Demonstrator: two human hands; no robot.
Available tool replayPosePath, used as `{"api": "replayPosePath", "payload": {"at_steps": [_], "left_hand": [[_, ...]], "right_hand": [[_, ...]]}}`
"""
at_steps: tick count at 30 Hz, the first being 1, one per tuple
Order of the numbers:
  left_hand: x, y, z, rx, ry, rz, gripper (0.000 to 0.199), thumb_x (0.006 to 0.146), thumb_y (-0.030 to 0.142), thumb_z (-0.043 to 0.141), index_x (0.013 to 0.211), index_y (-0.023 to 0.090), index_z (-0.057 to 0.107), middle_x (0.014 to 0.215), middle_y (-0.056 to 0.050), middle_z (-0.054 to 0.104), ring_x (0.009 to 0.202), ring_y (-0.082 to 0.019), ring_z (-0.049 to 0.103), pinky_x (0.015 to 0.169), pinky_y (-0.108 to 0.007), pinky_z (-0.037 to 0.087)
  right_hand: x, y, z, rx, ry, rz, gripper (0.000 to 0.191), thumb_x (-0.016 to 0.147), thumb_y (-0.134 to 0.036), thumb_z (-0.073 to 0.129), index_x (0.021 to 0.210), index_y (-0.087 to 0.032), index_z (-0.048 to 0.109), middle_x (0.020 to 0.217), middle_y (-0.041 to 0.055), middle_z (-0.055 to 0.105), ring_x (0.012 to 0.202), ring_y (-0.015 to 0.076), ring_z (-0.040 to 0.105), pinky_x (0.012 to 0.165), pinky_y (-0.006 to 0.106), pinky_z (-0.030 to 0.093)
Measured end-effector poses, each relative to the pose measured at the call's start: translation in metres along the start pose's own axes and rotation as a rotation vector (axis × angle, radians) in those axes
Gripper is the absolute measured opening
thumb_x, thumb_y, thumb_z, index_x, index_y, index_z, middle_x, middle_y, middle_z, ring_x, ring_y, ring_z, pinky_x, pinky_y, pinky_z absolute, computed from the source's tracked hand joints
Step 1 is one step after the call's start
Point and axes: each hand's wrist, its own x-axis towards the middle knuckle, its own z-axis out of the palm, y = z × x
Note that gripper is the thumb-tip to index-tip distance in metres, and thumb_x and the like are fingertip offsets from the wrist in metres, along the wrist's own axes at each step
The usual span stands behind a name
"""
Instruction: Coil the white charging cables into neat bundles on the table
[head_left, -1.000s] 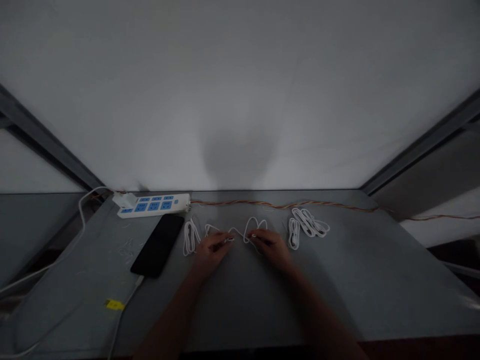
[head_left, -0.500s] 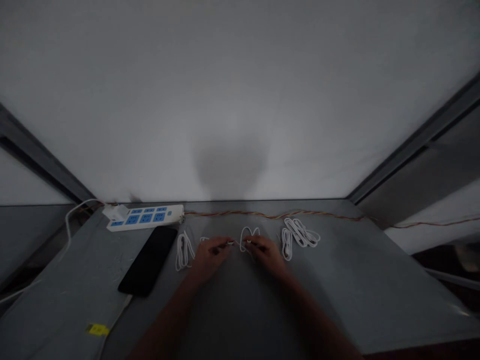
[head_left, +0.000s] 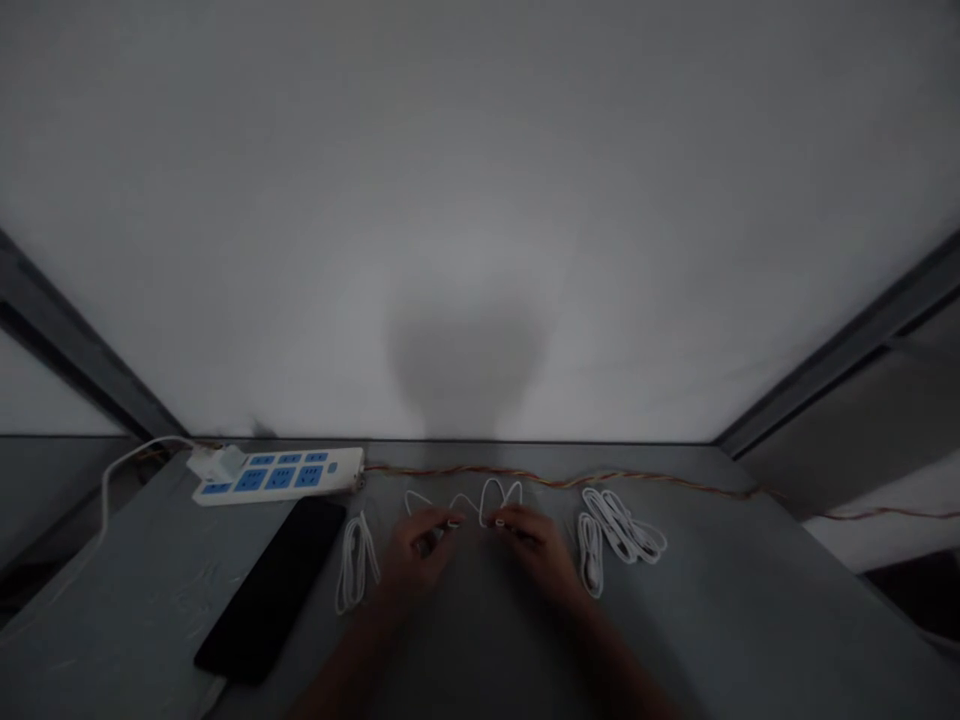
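**Around a gray tabletop (head_left: 750,600), under a white wall (head_left: 480,200)**

At the far left, a white power strip (head_left: 277,476) with blue socket panels (head_left: 280,479), a white charger plug (head_left: 216,464) at its end, and a white cord (head_left: 105,510) trailing over the table's edge. Just in front, a black smartphone (head_left: 270,590) lying flat at a slant. Beside it, a coiled white cable (head_left: 355,565). Further right, a narrow white coil (head_left: 590,555) just beside a looser white bundle (head_left: 622,527). Along the back, a twisted red-and-yellow wire (head_left: 570,481) running from the strip past the table's right side. Higher up, a rounded shadow (head_left: 465,370) on the wall, with gray metal rails (head_left: 75,350) on both sides.
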Motion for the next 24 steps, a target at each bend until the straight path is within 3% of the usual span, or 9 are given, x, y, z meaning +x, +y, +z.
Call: {"api": "replayPosePath", "payload": {"at_steps": [5,9,13,16,18,21,24], "left_hand": [[0.0,-0.001,0.001,0.007,0.038,0.078,0.017,0.081,0.025,0.06,0.088,0.021,0.076,0.08,-0.005,0.074,0.059,-0.013,0.061,0.052,-0.021,0.046],[0.0,0.003,0.0,0.009,0.084,0.057,0.021,0.083,0.028,0.058,0.092,0.02,0.075,0.08,-0.005,0.072,0.056,-0.012,0.058,0.053,-0.022,0.046],[0.003,0.011,-0.007,0.124,0.112,0.015,0.03,0.085,0.034,0.054,0.103,0.018,0.072,0.08,-0.004,0.069,0.055,-0.012,0.056,0.055,-0.023,0.046],[0.007,0.016,-0.018,0.347,0.127,-0.048,0.035,0.083,0.037,0.053,0.109,0.019,0.07,0.076,-0.002,0.067,0.056,-0.014,0.057,0.057,-0.024,0.047],[0.01,0.018,-0.028,0.515,0.139,-0.117,0.037,0.084,0.039,0.05,0.11,0.02,0.069,0.075,-0.002,0.068,0.061,-0.016,0.061,0.062,-0.027,0.048],[0.015,0.023,-0.04,0.764,0.096,-0.27,0.04,0.086,0.044,0.049,0.112,0.019,0.067,0.082,-0.006,0.072,0.076,-0.022,0.068,0.072,-0.03,0.048],[0.016,0.027,-0.045,1.002,-0.074,-0.392,0.048,0.087,0.052,0.049,0.116,0.017,0.065,0.087,-0.011,0.074,0.087,-0.028,0.07,0.073,-0.034,0.048]], "right_hand": [[-0.003,0.003,-0.005,-0.028,-0.025,-0.043,0.034,0.097,-0.045,0.048,0.1,-0.023,0.074,0.091,0.0079,0.071,0.08,0.0195,0.067,0.069,0.028,0.052],[-0.004,0.006,-0.008,-0.086,-0.004,-0.063,0.034,0.098,-0.044,0.046,0.107,-0.024,0.072,0.088,0.0062,0.071,0.078,0.0192,0.066,0.072,0.029,0.053],[-0.002,0.008,-0.016,-0.176,0.104,-0.031,0.041,0.1,-0.045,0.038,0.11,-0.02,0.069,0.09,0.0081,0.069,0.085,0.0213,0.066,0.076,0.031,0.052],[0.001,0.009,-0.027,-0.281,0.217,0.065,0.047,0.099,-0.048,0.035,0.107,-0.017,0.069,0.099,0.0114,0.07,0.094,0.0244,0.065,0.083,0.034,0.051],[0.002,0.008,-0.034,-0.403,0.224,0.189,0.049,0.097,-0.051,0.037,0.109,-0.015,0.068,0.101,0.0129,0.07,0.091,0.0254,0.066,0.082,0.034,0.05],[0.003,0.002,-0.039,-0.644,0.138,0.382,0.051,0.093,-0.056,0.044,0.11,-0.014,0.068,0.096,0.0141,0.071,0.09,0.0274,0.067,0.083,0.036,0.048],[0.003,-0.01,-0.035,-0.829,0.02,0.495,0.054,0.09,-0.059,0.049,0.108,-0.012,0.068,0.096,0.0159,0.072,0.095,0.0306,0.066,0.089,0.04,0.044]]}}
